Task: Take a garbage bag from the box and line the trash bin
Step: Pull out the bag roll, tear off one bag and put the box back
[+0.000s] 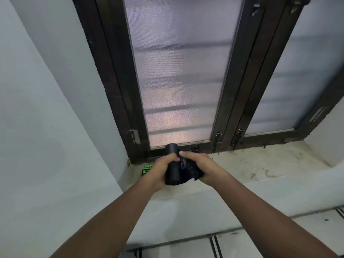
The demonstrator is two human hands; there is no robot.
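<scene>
Garbage-bag roll (172, 172), cylindrical glossy black plastic, gripped by left hand (161, 171); right hand (198, 167) pinches its crinkled loose bag (188, 169).

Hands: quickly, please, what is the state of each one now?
Left hand: closed around the black garbage bag roll.
Right hand: closed on the loose bag end pulled from that roll.
</scene>
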